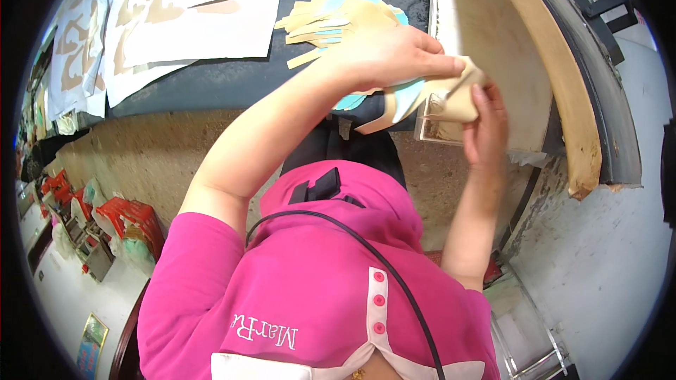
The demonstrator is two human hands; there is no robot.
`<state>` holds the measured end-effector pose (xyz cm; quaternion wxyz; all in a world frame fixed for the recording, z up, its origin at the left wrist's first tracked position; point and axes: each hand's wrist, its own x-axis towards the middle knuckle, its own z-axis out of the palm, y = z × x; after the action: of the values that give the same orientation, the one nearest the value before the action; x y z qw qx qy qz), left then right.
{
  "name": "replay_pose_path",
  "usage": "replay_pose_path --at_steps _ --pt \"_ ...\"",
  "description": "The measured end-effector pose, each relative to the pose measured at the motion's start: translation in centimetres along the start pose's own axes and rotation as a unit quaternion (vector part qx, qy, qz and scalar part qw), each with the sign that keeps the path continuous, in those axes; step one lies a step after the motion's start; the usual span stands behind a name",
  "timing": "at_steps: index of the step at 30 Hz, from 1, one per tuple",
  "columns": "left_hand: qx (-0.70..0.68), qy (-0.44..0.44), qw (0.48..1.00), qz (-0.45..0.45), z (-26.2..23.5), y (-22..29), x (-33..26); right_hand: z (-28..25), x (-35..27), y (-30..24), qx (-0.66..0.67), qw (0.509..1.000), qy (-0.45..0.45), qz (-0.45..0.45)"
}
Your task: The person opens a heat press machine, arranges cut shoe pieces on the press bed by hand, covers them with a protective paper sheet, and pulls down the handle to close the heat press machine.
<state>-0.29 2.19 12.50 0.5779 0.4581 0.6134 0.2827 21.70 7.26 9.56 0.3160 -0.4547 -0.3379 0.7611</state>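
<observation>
A beige cut piece with a light blue side (pixel 461 102), like thin leather or lining material, is stretched and folded between my hands over the near left corner of a pale board. My left hand (pixel 398 56) pinches its upper edge between thumb and fingers. At its right end, my right hand (pixel 487 123) grips it, slightly blurred. A strip of the piece hangs down to the left, past the table edge. Just beyond my left hand lies a fanned pile of similar beige and light blue pieces (pixel 345 17), partly hidden by that hand.
The dark table (pixel 197 88) carries white sheets (pixel 239 24) with brown shapes at the left. A framed pale board (pixel 514 49) lies at the right, beside a curved wooden edge (pixel 563 63). Red crates (pixel 134 218) stand on the floor at left. A black cable (pixel 352 236) crosses my pink shirt.
</observation>
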Motion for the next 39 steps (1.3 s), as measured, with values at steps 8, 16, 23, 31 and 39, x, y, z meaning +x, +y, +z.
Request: replay_pose_path --at_steps 8,16,23,31,39 --pt "-0.187 0.103 0.976 0.033 3.5 -2.2 4.8 -10.9 12.5 -7.4 -0.57 0.807 -0.057 -0.146" --pt "-0.154 0.269 0.951 0.019 -1.3 -10.4 -0.9 -7.3 12.3 -5.4 -0.717 0.589 0.012 -0.372" --pt "-0.014 0.339 0.939 -0.055 -3.6 -18.0 -3.9 -1.9 8.9 0.8 -0.76 0.525 -0.011 -0.383" --pt "0.236 0.326 0.915 0.028 -3.9 -16.7 1.8 -3.4 11.6 -0.5 -0.73 0.547 -0.065 -0.406" --pt "0.481 0.279 0.83 0.045 -6.7 -16.7 9.5 2.1 4.2 -0.2 -0.621 0.704 -0.024 -0.345"
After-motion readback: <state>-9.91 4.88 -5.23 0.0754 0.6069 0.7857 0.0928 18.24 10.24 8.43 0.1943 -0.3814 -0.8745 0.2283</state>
